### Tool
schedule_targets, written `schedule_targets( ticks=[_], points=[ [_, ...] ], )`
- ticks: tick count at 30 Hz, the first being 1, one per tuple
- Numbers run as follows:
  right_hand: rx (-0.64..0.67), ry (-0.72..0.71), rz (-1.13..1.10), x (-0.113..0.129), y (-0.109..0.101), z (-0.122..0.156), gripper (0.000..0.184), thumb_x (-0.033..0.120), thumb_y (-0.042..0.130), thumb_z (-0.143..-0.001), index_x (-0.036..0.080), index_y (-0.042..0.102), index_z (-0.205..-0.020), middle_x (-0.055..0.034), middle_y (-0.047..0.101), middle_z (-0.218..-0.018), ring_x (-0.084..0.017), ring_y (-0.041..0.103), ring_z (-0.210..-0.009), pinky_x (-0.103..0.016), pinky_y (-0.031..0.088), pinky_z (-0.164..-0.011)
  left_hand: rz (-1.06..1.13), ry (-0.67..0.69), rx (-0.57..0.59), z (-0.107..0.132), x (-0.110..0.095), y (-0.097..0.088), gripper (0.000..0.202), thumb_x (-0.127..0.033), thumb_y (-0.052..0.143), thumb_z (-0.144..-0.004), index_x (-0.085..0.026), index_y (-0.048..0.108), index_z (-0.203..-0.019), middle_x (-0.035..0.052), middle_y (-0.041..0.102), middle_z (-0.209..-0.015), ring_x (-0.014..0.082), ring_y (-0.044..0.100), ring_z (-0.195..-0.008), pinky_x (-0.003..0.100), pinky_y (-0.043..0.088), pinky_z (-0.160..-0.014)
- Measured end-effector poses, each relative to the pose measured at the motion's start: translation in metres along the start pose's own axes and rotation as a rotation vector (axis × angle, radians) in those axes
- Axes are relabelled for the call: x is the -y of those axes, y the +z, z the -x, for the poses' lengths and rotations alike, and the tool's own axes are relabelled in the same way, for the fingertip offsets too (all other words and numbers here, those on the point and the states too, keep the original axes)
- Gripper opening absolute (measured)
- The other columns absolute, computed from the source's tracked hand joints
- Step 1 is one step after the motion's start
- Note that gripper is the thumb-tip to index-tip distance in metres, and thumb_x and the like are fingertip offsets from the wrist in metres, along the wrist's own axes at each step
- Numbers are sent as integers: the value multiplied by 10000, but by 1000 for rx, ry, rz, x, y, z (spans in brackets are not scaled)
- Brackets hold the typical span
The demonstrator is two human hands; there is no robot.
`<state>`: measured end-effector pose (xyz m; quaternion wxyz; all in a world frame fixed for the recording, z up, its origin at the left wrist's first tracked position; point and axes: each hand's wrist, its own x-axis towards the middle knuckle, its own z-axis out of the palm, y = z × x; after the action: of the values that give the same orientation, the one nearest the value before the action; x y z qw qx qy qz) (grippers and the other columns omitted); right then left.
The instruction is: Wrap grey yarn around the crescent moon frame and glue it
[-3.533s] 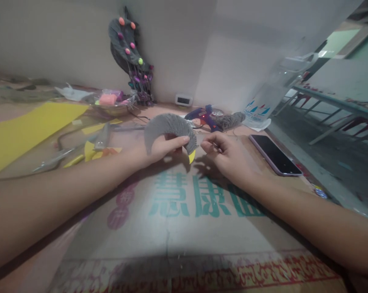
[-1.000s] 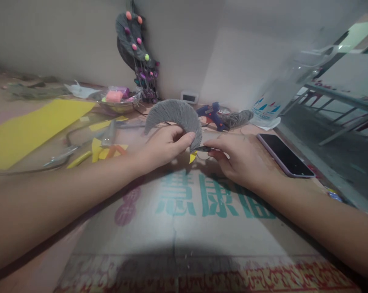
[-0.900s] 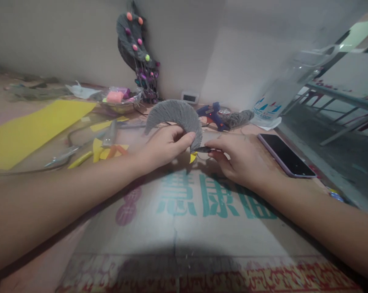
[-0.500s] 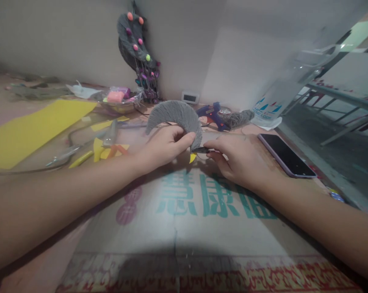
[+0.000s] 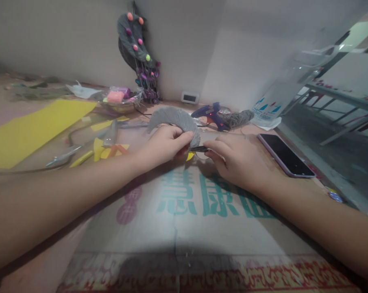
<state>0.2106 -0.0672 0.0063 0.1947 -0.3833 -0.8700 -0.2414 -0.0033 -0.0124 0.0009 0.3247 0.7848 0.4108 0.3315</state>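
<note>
Pinching the right end of a grey yarn-wrapped crescent (image 5: 174, 118) between thumb and fingers, the person's left hand (image 5: 167, 144) holds it just above a flattened cardboard sheet with teal characters (image 5: 184, 228). The right hand (image 5: 241, 160) has its grip pressed around a small dark slender tool (image 5: 200, 149), whose tip meets that same end. Grey yarn covers nearly the whole crescent; only a small yellow tip (image 5: 190, 156) below the left thumb shows bare.

Home craft corner: glue gun (image 5: 208, 114), yellow foam sheet (image 5: 28, 130), cardboard (image 5: 177, 211).
</note>
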Motion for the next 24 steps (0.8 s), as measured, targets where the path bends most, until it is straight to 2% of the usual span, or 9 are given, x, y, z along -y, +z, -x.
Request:
schedule_targets(
  ticks=[6, 13, 18, 24],
  points=[
    [9, 8, 19, 0, 1, 1, 235, 195, 450, -986, 167, 683, -981, -66, 659, -786, -189, 554, -733, -304, 349, -639, 99, -68, 38, 0, 0, 2, 505, -487, 508, -924, -179, 578, -531, 9, 626, -504, 114, 566, -468, 237, 427, -512],
    [11, -23, 30, -3, 1, 1, 290, 191, 409, -994, 168, 697, -977, -67, 661, -775, -188, 543, -708, -311, 336, -634, 106, -58, 40, -1, 3, 2, 497, -478, 514, -922, -183, 570, -526, 9, 622, -500, 115, 564, -470, 243, 427, -524],
    [45, -4, 31, -4, 1, 1, 259, 197, 443, -982, 182, 701, -975, -58, 652, -758, -180, 527, -673, -310, 306, -607, 52, -36, 29, -2, 4, 1, 506, -501, 506, -917, -188, 575, -525, 9, 618, -498, 122, 555, -476, 254, 415, -527],
    [51, 68, -55, -3, -5, -2, 221, 176, 497, -935, 172, 683, -1055, -88, 715, -868, -210, 614, -773, -310, 393, -668, 28, -24, 19, -3, 5, 0, 523, -521, 487, -921, -187, 567, -527, 11, 612, -499, 124, 546, -469, 258, 412, -524]
  ],
)
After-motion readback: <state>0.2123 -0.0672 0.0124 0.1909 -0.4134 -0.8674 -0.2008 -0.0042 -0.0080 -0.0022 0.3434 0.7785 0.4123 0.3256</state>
